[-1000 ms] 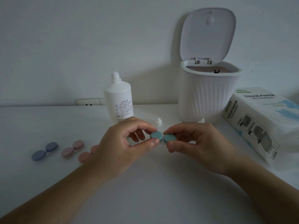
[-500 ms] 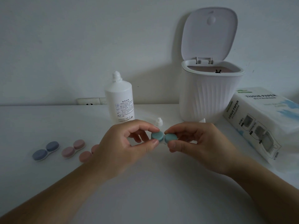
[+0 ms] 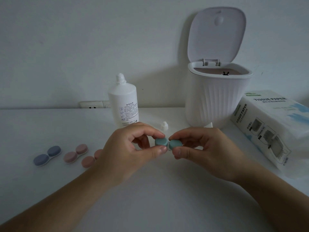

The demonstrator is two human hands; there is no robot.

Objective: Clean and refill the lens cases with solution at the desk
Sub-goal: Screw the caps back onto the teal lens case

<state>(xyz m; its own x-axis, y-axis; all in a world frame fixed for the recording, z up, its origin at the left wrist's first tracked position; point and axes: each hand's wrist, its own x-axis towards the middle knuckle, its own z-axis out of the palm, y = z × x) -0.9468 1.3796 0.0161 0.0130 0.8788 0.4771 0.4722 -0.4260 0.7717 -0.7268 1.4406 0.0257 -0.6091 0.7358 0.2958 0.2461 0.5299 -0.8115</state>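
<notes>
A teal lens case (image 3: 168, 143) with both caps on is held just above the white desk (image 3: 150, 198), between both hands. My left hand (image 3: 127, 148) pinches its left cap with thumb and forefinger; my right hand (image 3: 204, 146) pinches the right cap. Behind my hands stands the white solution bottle (image 3: 123, 104), uncapped, and its small white cap (image 3: 164, 126) rests on the desk beside it. To the left lie a blue lens case (image 3: 47, 155), a pink lens case (image 3: 75, 153) and a second pink case (image 3: 90, 159), partly hidden by my left wrist.
A white ribbed bin (image 3: 217, 97) with its lid flipped up stands at the back right. A tissue paper pack (image 3: 270, 126) lies at the right edge. A wall socket (image 3: 93, 104) sits behind the desk at the wall.
The hands and the teal case have stayed nearly still; my fingers have shifted only slightly on the caps.
</notes>
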